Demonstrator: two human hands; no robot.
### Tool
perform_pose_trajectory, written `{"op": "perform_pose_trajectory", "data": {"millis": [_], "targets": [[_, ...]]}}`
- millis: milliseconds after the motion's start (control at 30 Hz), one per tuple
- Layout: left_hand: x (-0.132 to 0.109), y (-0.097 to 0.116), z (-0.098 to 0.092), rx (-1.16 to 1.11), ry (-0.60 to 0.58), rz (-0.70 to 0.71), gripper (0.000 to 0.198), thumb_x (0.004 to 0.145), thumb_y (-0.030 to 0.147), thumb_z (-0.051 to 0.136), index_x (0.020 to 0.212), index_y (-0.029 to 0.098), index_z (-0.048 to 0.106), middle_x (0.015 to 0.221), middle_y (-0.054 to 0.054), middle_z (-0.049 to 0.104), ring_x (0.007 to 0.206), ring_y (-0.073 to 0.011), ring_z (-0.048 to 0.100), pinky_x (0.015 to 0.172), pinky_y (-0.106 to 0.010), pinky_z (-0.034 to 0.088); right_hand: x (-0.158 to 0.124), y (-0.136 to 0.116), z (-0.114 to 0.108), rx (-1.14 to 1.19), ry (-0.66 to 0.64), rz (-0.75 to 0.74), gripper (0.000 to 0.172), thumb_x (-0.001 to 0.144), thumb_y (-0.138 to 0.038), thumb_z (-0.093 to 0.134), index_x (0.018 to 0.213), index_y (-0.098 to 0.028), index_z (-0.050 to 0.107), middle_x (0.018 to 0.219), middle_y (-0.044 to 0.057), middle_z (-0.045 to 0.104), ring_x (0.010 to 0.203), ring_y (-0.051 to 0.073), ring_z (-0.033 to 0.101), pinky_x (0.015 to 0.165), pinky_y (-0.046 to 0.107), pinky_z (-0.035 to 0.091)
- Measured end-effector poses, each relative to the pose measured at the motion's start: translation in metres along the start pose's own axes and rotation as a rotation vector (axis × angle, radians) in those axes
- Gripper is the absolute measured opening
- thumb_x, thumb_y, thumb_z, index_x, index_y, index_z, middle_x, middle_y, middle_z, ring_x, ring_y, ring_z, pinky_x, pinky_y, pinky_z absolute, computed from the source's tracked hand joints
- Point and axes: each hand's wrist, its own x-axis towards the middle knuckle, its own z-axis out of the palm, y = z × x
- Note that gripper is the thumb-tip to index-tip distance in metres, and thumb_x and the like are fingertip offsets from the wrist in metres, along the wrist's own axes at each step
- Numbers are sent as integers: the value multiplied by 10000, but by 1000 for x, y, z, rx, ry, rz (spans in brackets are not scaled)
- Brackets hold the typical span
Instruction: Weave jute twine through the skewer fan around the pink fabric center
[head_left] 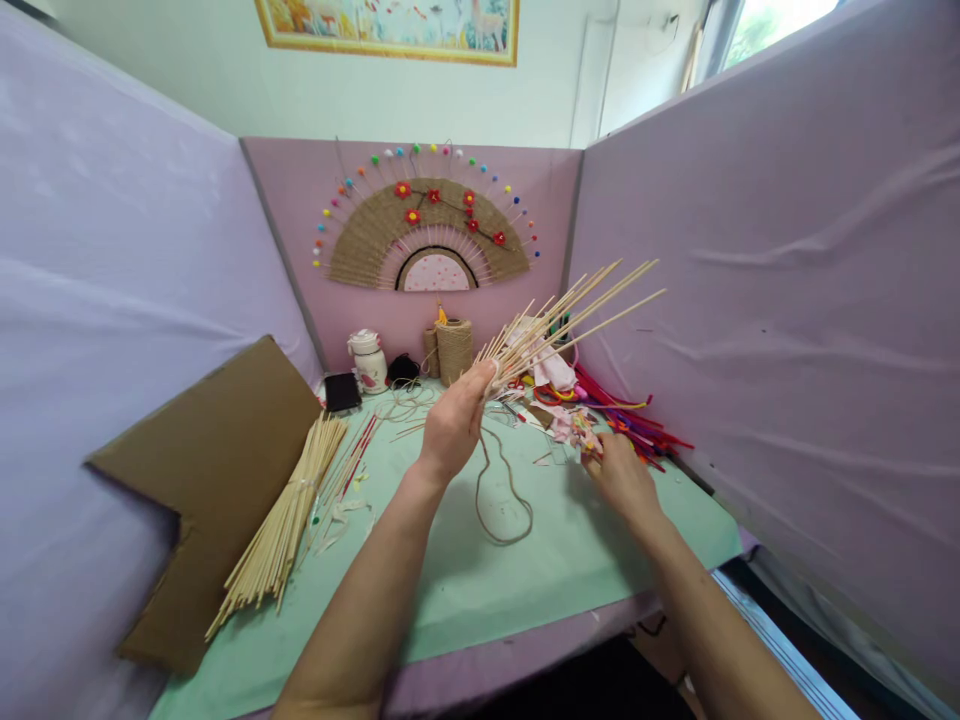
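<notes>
Two bare forearms (390,590) are crossing the near edge of the green-covered table (585,570), each leading to a hand. Above the surface's middle, the left hand (452,425) is gripping a splayed sheaf of bamboo sticks (523,345), fingers wrapped around it. From that fist the sheaf is slanting upward, its long axis running toward the far right corner, with the free ends fanning apart. Lower and nearer the right edge, the right hand (622,478) is resting at crumpled patterned scraps (579,430); I cannot tell whether its bent fingers are pinching or only touching them. It is sitting well apart from the left fist, below the sheaf's spread ends. Red and purple pipe cleaners (626,425) are lying just beyond it. Between the hands, a twine loop (504,543) is showing. Along the left edge, a thick bundle of skewers (281,520) is lying beside brown cardboard (225,450); twine spools (454,350) are standing near the far edge.
</notes>
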Motion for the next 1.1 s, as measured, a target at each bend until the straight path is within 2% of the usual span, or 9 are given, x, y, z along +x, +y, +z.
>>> {"op": "perform_pose_trajectory", "data": {"millis": [167, 300, 367, 400, 500, 633, 767, 933, 1100], "targets": [[-2, 1, 0, 60, 17, -42, 427, 971, 167, 384, 1396, 194, 412, 1323, -117, 615, 1222, -152, 586, 1025, -304, 495, 2, 30, 25, -207, -182, 43, 353, 931, -272, 430, 1163, -73, 608, 1102, 216, 596, 1073, 338, 565, 832, 405, 439], [-2, 1, 2, 86, 31, 1, 428, 960, 146, 401, 1385, 188, 414, 1327, -123, 609, 1262, -166, 554, 1057, -350, 472, -4, 20, 7, -175, -120, 70, 450, 879, -346, 556, 1269, -122, 556, 1209, 228, 561, 1157, 392, 506, 872, 499, 433], [-2, 2, 4, 88, 37, 33, 441, 956, 141, 406, 1394, 191, 399, 1340, -126, 598, 1286, -174, 533, 1074, -376, 459, -10, -2, -13, 36, 9, -8, 502, 840, -408, 616, 1263, -148, 547, 1255, 219, 538, 1183, 372, 496, 926, 508, 422], [-1, 3, 5, 87, 39, 45, 448, 956, 140, 405, 1401, 195, 389, 1347, -127, 593, 1293, -175, 526, 1080, -386, 454, -14, -18, -23, 240, 46, -131, 470, 840, -425, 615, 1226, -162, 558, 1245, 195, 551, 1187, 334, 504, 967, 480, 414], [-1, 6, 7, 91, 51, 67, 463, 956, 131, 399, 1412, 200, 371, 1345, -126, 594, 1298, -176, 521, 1082, -401, 453, -29, -75, -41, 912, -71, -365, 384, 845, -471, 604, 1124, -214, 545, 1153, 98, 607, 1108, 229, 568, 998, 408, 429], [-1, 9, 6, 79, 62, 83, 473, 944, 93, 397, 1408, 181, 378, 1344, -137, 590, 1307, -179, 512, 1074, -404, 461, -44, -127, -34, 1421, -208, -245, 304, 773, -446, 694, 896, -207, 554, 884, 15, 605, 839, 154, 597, 793, 308, 500], [0, 7, 4, 83, 99, 70, 462, 944, 91, 395, 1396, 187, 390, 1325, -134, 604, 1293, -175, 526, 1069, -404, 468, -47, -127, -27, 1714, -321, -46, 282, 798, -441, 687, 789, -203, 536, 617, -56, 501, 522, 69, 430, 505, 207, 350], [-1, 3, 5, 76, 88, 54, 447, 956, 122, 382, 1397, 194, 389, 1333, -131, 601, 1284, -179, 535, 1062, -393, 473, -50, -105, -39, 1735, -361, -45, 287, 741, -423, 752, 874, -211, 611, 589, -72, 437, 479, 51, 324, 463, 211, 233], [-2, 4, 6, 74, 68, 60, 463, 952, 111, 377, 1405, 204, 378, 1330, -130, 602, 1276, -183, 542, 1053, -400, 483, -49, -88, -49, 1415, -408, -209, 218, 802, -403, 696, 863, -194, 685, 625, -35, 483, 555, 81, 391, 509, 235, 290]]}}
